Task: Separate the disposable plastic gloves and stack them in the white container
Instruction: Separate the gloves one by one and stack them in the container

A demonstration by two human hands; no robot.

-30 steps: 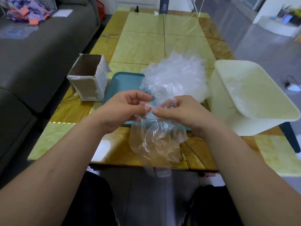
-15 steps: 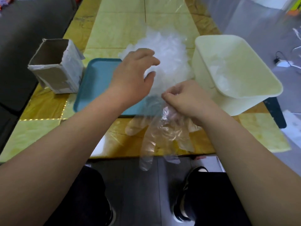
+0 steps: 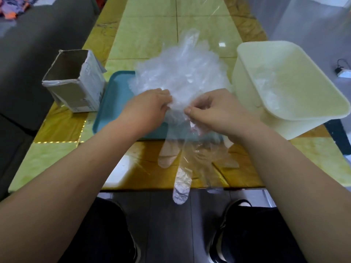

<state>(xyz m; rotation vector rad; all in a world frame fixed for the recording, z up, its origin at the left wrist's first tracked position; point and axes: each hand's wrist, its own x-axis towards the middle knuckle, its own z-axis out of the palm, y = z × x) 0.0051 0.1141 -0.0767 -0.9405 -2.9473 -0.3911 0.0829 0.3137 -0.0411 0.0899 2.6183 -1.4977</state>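
One step in hand: we judge it to be peeling a single glove off the heap; its drop into the container is not yet made.
Table [image 3: 148, 21]: we keep the work low over its near edge, so the film snags on nothing.
White container [image 3: 241, 86]: it stands on the right, just beside the heap; we should lay each glove flat on the clear film already inside.
Pile of gloves [image 3: 180, 73]: it sits heaped on the right part of the teal tray [image 3: 114, 103]; we judge it must be held down, or several sheets will come away together.
Left hand [image 3: 146, 109]: its fingers curl into the pile's near edge and grip the film there.
Right hand [image 3: 214, 109]: thumb and forefinger pinch the loose glove's cuff, the other fingers half curled.
Loose glove [image 3: 182, 168]: it hangs from that pinch, its fingers past the table's near edge; we should pull slowly, since thin film clings.
Count, large things: one table, one white container, one teal tray, one cardboard box [image 3: 76, 92] on the left.
Count, hands: two.
Count, gloves: one loose, as far as we can tell; those in the pile and the container are too tangled to count.
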